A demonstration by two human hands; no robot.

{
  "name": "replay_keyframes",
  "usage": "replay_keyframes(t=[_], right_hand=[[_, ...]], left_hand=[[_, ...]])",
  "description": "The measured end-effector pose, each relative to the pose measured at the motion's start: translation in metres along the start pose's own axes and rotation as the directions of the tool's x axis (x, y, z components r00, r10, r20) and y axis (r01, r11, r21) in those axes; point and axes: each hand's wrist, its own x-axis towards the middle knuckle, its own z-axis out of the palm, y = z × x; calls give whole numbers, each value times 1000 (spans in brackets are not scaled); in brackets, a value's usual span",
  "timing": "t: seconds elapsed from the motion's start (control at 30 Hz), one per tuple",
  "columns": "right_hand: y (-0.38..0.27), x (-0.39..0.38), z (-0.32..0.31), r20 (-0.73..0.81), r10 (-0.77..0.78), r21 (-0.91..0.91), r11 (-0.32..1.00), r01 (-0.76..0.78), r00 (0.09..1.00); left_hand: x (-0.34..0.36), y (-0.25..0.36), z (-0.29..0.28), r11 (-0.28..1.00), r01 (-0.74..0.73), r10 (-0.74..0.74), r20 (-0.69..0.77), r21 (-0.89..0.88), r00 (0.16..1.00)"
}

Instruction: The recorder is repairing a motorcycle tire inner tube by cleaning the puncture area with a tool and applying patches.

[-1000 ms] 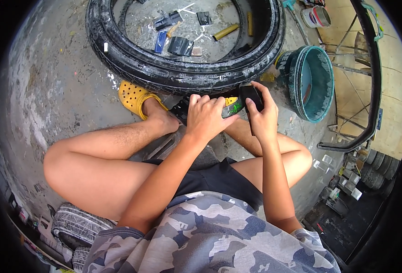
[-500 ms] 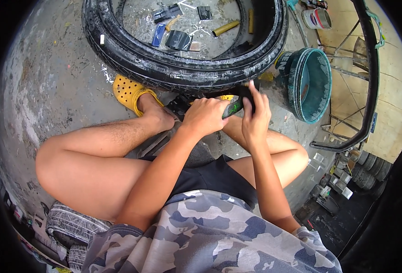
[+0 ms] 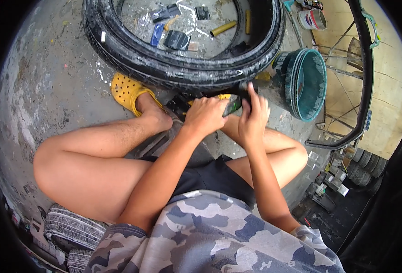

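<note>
Between my hands is a dark curved piece with green marks; I cannot tell its kind. My left hand is closed around its left part, knuckles up. My right hand grips the right end, thumb and fingers bent round it and the index finger pointing up along it. Just beyond both hands lies a large black tire, its tread side facing me and streaked with white. Part of the dark piece and the fingertips of my left hand are hidden.
A teal bucket stands tilted to the right of the tire. Inside the tire ring are dark rubber scraps and a yellowish tube. My yellow clog is at left. More tires lie behind my left thigh; a black curved bar rises at right.
Both hands keep their hold on the dark piece, with only small shifts of the right fingers. The whole view has moved slightly.
</note>
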Motion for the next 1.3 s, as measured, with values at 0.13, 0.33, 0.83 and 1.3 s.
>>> replay_keyframes(t=[0.13, 0.33, 0.83, 1.3], right_hand=[[-5, -29, -2, -22, -6, 70, 998, 8, 1000], [-14, 10, -1, 13, 17, -39, 999, -17, 1000], [-5, -9, 2, 3, -3, 39, 999, 3, 1000], [-1, -32, 2, -24, -45, 95, 994, 47, 999]], left_hand=[[0, -2, -3, 1000, 11, -11, 21, 1, 1000], [0, 2, -5, 1000, 30, -30, -3, -10, 1000], [4, 0, -2, 1000, 18, -18, -8, 13, 1000], [2, 0, -5, 999, 35, -35, -6, 30, 999]])
